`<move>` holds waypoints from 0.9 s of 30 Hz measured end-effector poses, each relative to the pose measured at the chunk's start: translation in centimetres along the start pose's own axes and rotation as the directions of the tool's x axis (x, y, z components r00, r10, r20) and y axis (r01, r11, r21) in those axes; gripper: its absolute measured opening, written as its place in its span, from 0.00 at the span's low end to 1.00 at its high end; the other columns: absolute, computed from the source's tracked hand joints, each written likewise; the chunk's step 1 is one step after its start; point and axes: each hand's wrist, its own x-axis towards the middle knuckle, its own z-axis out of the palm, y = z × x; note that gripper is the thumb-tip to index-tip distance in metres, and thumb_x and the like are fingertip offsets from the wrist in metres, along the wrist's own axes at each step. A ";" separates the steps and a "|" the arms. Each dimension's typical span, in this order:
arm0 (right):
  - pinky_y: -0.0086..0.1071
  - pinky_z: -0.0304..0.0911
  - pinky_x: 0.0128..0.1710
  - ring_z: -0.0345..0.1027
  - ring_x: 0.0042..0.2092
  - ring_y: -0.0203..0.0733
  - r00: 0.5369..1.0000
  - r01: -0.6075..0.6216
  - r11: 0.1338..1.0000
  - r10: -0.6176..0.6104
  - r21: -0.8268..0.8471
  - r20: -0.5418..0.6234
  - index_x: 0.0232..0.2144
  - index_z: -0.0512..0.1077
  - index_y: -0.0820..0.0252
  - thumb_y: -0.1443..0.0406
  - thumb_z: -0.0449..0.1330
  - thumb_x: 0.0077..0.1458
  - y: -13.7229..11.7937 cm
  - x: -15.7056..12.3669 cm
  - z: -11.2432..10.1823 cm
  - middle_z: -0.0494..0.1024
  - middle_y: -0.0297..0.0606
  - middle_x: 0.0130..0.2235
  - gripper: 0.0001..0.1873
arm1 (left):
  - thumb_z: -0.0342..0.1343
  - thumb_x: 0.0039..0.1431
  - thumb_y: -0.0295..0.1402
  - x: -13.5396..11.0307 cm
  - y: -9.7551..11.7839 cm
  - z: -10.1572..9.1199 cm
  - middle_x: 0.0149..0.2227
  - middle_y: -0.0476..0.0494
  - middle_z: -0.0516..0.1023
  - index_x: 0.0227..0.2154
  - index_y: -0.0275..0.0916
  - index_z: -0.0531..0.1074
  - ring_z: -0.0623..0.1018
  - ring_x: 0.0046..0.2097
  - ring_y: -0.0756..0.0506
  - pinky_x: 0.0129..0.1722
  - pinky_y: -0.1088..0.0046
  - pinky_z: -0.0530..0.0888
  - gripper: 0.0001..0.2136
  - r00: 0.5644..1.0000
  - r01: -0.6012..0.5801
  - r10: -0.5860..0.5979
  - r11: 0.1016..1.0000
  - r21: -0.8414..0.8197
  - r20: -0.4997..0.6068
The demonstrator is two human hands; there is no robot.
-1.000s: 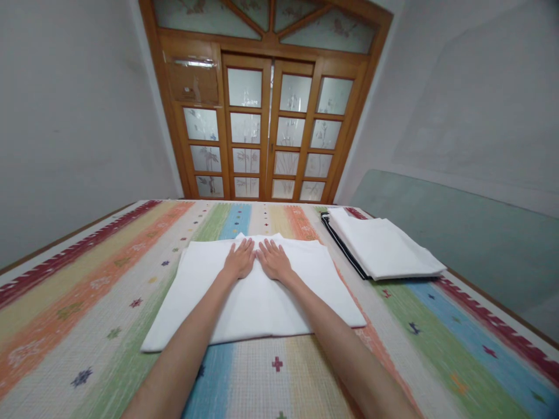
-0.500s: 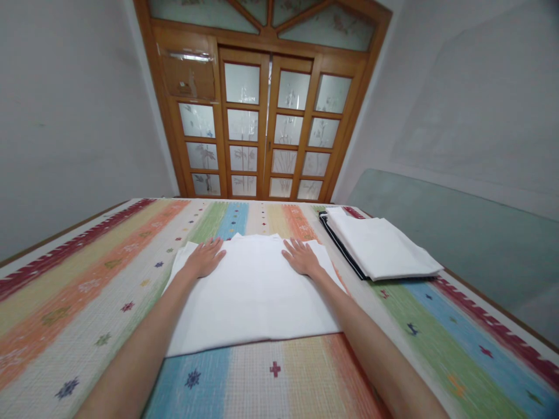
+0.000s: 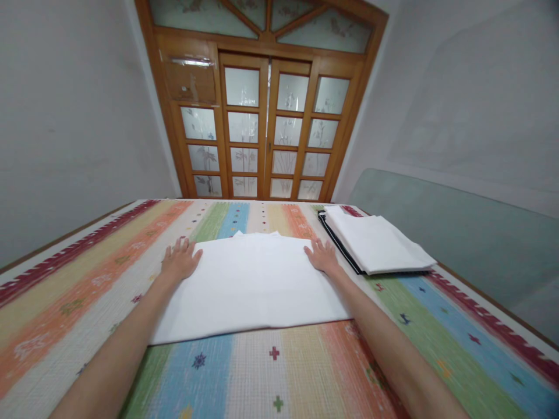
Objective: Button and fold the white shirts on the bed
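A folded white cloth garment [image 3: 257, 285] lies flat in front of me, with a small raised bit of fabric showing at its far edge. At its far left corner rests my left hand [image 3: 180, 260], fingers spread and palm down. My right hand [image 3: 322, 256] lies flat across the far right corner, its fingers also apart. Neither hand grips the fabric. Whether the garment is a shirt I cannot tell.
Striped multicoloured cloth [image 3: 248, 378] covers the table. A folded stack of white and black fabric [image 3: 384, 244] lies at the right. Beyond it stands a pale green panel [image 3: 458, 227] by the wall. Wooden glazed doors [image 3: 266, 128] are at the back.
Both hands have slid outward, the left one leftward and the right one rightward, to the garment's far corners. The garment's far edge now looks straighter and wider.
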 end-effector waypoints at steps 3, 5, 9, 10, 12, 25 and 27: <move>0.52 0.25 0.64 0.25 0.68 0.60 0.999 0.013 0.997 -0.016 -0.074 -0.039 0.66 0.46 0.72 0.55 0.37 0.66 -1.7 -1.1 -0.8 0.39 0.52 0.68 0.34 | 0.35 0.64 0.37 -1.2 2.0 -1.3 0.67 0.29 0.50 0.61 0.24 0.58 0.47 0.68 0.33 0.63 0.48 0.48 0.27 0.998 -0.034 0.037 0.998 0.061 -0.051; 0.52 0.26 0.64 0.24 0.68 0.58 0.987 0.153 0.985 -0.156 -0.080 -0.033 0.66 0.47 0.74 0.57 0.37 0.66 -3.4 -2.5 -1.2 0.39 0.53 0.68 0.33 | 0.34 0.65 0.38 -2.5 4.3 -2.1 0.67 0.28 0.49 0.62 0.23 0.55 0.46 0.68 0.33 0.63 0.49 0.50 0.28 0.995 -0.103 0.103 0.994 0.023 -0.001; 0.46 0.36 0.66 0.26 0.68 0.53 0.828 0.560 0.822 -0.559 0.100 -0.043 0.66 0.45 0.75 0.50 0.35 0.65 -6.8 -7.2 -0.6 0.40 0.49 0.68 0.39 | 0.32 0.65 0.47 -6.9 9.4 -3.4 0.68 0.33 0.46 0.65 0.28 0.50 0.44 0.68 0.36 0.64 0.52 0.49 0.33 0.910 -0.408 0.413 0.905 -0.124 0.021; 0.45 0.37 0.66 0.27 0.68 0.52 0.777 0.628 0.766 -0.626 0.136 -0.066 0.66 0.44 0.77 0.48 0.34 0.64 -7.3 -8.6 -0.2 0.40 0.50 0.68 0.41 | 0.32 0.64 0.51 -8.2 10.3 -3.4 0.68 0.34 0.46 0.65 0.29 0.49 0.45 0.69 0.37 0.65 0.54 0.48 0.34 0.863 -0.497 0.504 0.854 -0.156 0.013; 0.43 0.38 0.67 0.31 0.68 0.49 0.693 0.719 0.676 -0.715 0.159 -0.094 0.67 0.45 0.70 0.47 0.35 0.64 -7.4 -11.1 0.7 0.43 0.44 0.68 0.40 | 0.34 0.61 0.57 -10.7 11.4 -3.0 0.68 0.34 0.46 0.65 0.31 0.48 0.46 0.68 0.38 0.65 0.56 0.48 0.39 0.771 -0.622 0.636 0.758 -0.197 0.012; 0.46 0.40 0.65 0.40 0.68 0.50 0.807 0.575 0.818 -0.563 0.019 -0.181 0.65 0.52 0.73 0.45 0.33 0.63 -0.3 -8.6 2.7 0.50 0.54 0.66 0.43 | 0.36 0.59 0.59 -12.5 7.8 -0.8 0.67 0.40 0.49 0.66 0.37 0.46 0.51 0.68 0.39 0.65 0.57 0.48 0.39 0.781 -0.619 0.623 0.761 -0.194 -0.047; 0.46 0.39 0.65 0.39 0.68 0.50 0.828 0.543 0.840 -0.531 0.020 -0.181 0.64 0.51 0.75 0.44 0.32 0.62 0.4 -8.0 2.8 0.50 0.56 0.66 0.44 | 0.35 0.61 0.57 -11.8 6.3 -0.4 0.67 0.40 0.50 0.66 0.37 0.49 0.52 0.67 0.40 0.65 0.58 0.49 0.37 0.814 -0.577 0.579 0.797 -0.180 -0.049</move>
